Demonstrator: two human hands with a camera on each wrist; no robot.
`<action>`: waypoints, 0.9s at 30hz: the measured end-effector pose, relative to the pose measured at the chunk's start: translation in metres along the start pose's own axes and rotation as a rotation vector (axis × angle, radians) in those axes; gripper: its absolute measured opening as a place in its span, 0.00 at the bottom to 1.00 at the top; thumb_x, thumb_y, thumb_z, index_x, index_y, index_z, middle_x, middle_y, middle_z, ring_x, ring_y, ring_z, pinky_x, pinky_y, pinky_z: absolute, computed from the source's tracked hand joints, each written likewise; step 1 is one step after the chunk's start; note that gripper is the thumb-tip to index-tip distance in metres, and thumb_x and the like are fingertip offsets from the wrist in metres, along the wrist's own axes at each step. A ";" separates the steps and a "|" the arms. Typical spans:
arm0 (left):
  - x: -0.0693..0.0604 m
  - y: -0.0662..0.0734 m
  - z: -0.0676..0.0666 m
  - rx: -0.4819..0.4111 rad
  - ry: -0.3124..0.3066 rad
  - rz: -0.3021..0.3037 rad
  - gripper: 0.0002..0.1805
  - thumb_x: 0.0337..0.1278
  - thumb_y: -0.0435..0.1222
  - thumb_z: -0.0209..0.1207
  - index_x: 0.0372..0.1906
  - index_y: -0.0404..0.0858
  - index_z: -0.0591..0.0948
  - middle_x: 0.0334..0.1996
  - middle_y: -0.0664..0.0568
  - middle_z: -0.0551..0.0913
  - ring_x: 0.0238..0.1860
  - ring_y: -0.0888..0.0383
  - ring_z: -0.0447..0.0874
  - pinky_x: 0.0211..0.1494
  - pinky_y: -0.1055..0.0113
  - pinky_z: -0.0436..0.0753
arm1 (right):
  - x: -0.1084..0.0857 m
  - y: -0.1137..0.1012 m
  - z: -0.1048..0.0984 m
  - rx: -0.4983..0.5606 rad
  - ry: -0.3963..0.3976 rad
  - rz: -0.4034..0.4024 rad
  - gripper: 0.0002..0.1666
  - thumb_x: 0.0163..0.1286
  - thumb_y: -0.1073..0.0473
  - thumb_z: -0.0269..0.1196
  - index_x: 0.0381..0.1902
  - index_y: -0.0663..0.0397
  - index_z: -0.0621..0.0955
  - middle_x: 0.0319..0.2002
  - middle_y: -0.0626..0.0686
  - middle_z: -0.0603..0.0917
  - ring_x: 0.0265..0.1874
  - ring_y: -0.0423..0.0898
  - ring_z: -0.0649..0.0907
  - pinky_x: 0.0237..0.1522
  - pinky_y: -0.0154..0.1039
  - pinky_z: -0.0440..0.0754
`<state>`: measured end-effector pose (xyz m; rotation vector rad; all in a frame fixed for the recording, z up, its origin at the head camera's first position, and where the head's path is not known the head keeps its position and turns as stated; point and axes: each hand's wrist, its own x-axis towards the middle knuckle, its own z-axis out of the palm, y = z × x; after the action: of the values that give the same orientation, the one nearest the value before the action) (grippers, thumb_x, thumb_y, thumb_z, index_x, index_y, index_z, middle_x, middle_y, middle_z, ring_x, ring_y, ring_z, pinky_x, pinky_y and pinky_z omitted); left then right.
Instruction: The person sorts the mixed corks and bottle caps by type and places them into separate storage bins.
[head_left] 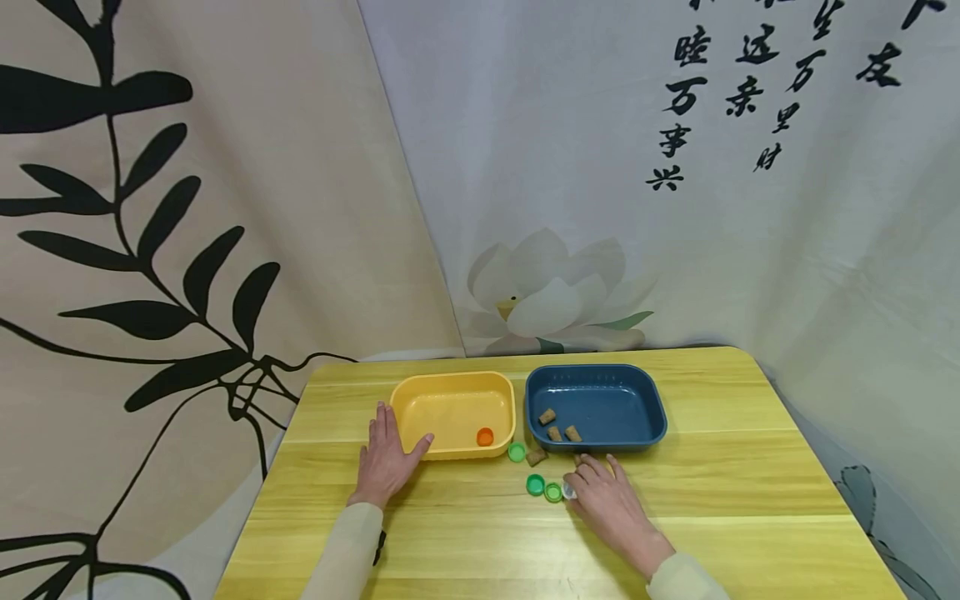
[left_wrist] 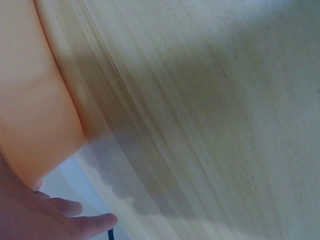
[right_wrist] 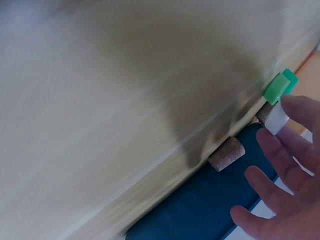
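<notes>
My left hand (head_left: 388, 462) is at the near left corner of the yellow tray (head_left: 442, 408); its fingers are straight, and the thumb points out to the side, over the tray's front edge. My right hand (head_left: 606, 504) is in front of the blue tray (head_left: 615, 417); my thumb and a finger pinch a white cap (head_left: 568, 491), and my other fingers are spread out; I cannot tell if the cap touches the table.

A ringed green cap (head_left: 553, 492) is just beside the white cap, on its left; a dark green cap (head_left: 535, 485) is next to that; a light green cap (head_left: 517, 452) is farther from me, by the right front corner of the yellow tray. A brown cork (head_left: 536, 457) lies near it, in front of the blue tray's left corner; another cork (head_left: 578, 459) peeks out behind my right fingers, close to the blue tray.

Three small corks (head_left: 573, 433) are inside the blue tray, near its left front; one orange cap (head_left: 485, 437) is inside the yellow tray, near its right front. The trays stand side by side on a yellow wood table (head_left: 465, 533); behind it hangs a pale cloth (head_left: 750, 250), with black leaves (head_left: 146, 319), a big flower (head_left: 558, 292) and black writing (head_left: 673, 140) on it; my sleeves (head_left: 345, 554) are pale too.
</notes>
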<state>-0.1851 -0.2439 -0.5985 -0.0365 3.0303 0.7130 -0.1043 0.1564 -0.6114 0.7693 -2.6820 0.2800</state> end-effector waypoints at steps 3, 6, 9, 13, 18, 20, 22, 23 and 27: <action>-0.001 0.000 0.000 0.005 0.004 0.001 0.65 0.64 0.75 0.45 0.82 0.28 0.39 0.84 0.39 0.31 0.81 0.31 0.40 0.70 0.23 0.55 | 0.001 -0.003 -0.002 0.022 0.026 0.009 0.20 0.56 0.54 0.80 0.45 0.51 0.86 0.48 0.55 0.87 0.58 0.58 0.82 0.60 0.70 0.74; -0.001 0.000 0.000 0.007 0.016 0.003 0.65 0.65 0.74 0.47 0.82 0.28 0.40 0.84 0.38 0.33 0.81 0.30 0.40 0.69 0.23 0.56 | 0.003 -0.007 -0.005 0.038 0.053 0.031 0.20 0.57 0.53 0.79 0.45 0.51 0.86 0.47 0.56 0.87 0.57 0.61 0.83 0.62 0.71 0.72; -0.001 0.000 0.000 0.009 0.023 0.008 0.65 0.65 0.74 0.47 0.82 0.27 0.41 0.84 0.37 0.34 0.80 0.30 0.42 0.69 0.23 0.57 | 0.006 -0.011 -0.006 0.043 0.084 0.052 0.18 0.60 0.52 0.78 0.45 0.51 0.86 0.45 0.54 0.87 0.57 0.63 0.83 0.62 0.73 0.71; -0.001 0.000 0.000 0.008 0.020 0.003 0.65 0.64 0.75 0.46 0.82 0.28 0.41 0.84 0.38 0.34 0.81 0.31 0.42 0.69 0.23 0.58 | 0.012 -0.016 -0.008 0.041 0.104 0.064 0.18 0.60 0.50 0.77 0.45 0.49 0.86 0.45 0.51 0.86 0.57 0.62 0.83 0.62 0.72 0.72; -0.002 0.002 0.000 -0.001 0.039 0.007 0.64 0.65 0.73 0.49 0.82 0.27 0.43 0.84 0.38 0.36 0.80 0.30 0.43 0.68 0.23 0.58 | 0.022 -0.024 -0.012 0.057 0.096 0.062 0.19 0.62 0.47 0.76 0.46 0.48 0.86 0.47 0.50 0.86 0.57 0.58 0.83 0.62 0.68 0.74; -0.002 0.002 0.000 -0.001 0.044 0.012 0.64 0.65 0.72 0.49 0.82 0.26 0.43 0.84 0.37 0.36 0.80 0.30 0.44 0.68 0.22 0.58 | 0.027 -0.027 -0.013 0.074 0.102 0.061 0.20 0.62 0.46 0.76 0.47 0.48 0.86 0.48 0.50 0.85 0.57 0.57 0.83 0.62 0.67 0.75; -0.002 0.003 0.000 0.001 0.041 0.008 0.64 0.65 0.72 0.49 0.82 0.27 0.42 0.84 0.37 0.36 0.80 0.30 0.43 0.69 0.23 0.58 | 0.032 -0.030 -0.014 0.089 0.115 0.061 0.21 0.63 0.45 0.75 0.48 0.48 0.86 0.48 0.49 0.85 0.56 0.55 0.82 0.62 0.65 0.75; -0.002 0.003 0.000 0.003 0.037 0.006 0.64 0.65 0.73 0.49 0.82 0.27 0.42 0.84 0.37 0.36 0.80 0.31 0.43 0.69 0.23 0.58 | 0.036 -0.032 -0.014 0.094 0.123 0.059 0.20 0.64 0.45 0.75 0.49 0.48 0.86 0.49 0.49 0.84 0.56 0.55 0.82 0.62 0.65 0.75; -0.002 0.002 0.000 -0.001 0.026 0.003 0.65 0.64 0.74 0.48 0.82 0.28 0.41 0.84 0.38 0.34 0.81 0.31 0.42 0.70 0.23 0.57 | 0.049 -0.037 -0.015 0.115 0.165 0.050 0.19 0.67 0.45 0.73 0.49 0.48 0.86 0.51 0.49 0.84 0.58 0.56 0.82 0.64 0.65 0.74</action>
<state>-0.1830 -0.2421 -0.5973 -0.0422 3.0556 0.7203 -0.1198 0.1061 -0.5757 0.6803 -2.5500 0.4922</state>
